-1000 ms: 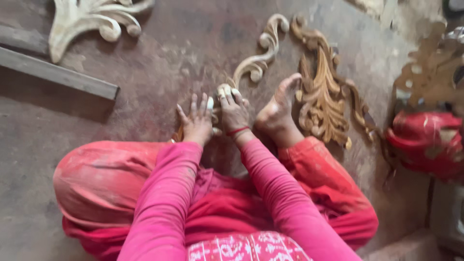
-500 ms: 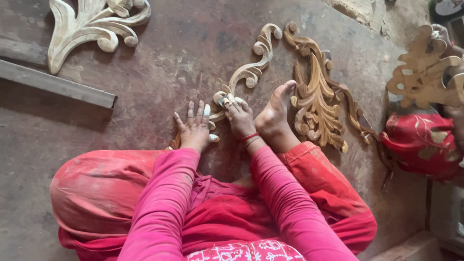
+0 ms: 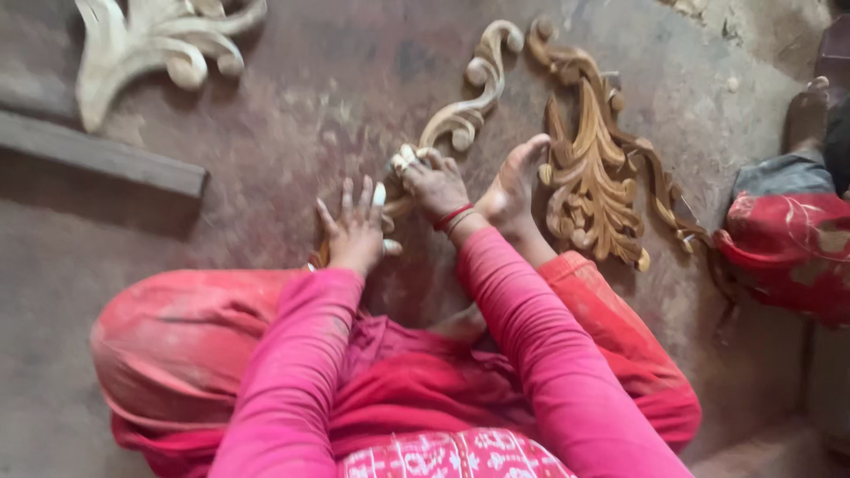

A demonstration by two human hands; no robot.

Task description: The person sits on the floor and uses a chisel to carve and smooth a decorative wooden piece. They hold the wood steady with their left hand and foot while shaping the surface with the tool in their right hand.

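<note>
Pressing flat, the left hand steadies a pale carved scroll — the right hand clenches a small pale wad.

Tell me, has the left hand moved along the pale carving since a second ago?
Cannot tell. The left hand lies flat at the near end of the pale carving, as before; only the camera view seems to shift.

1. One camera sits on my head, looking steeply down over my lap to the floor; it faces forward and away from me.
2. It is near; my arms fill the lower frame.
</note>
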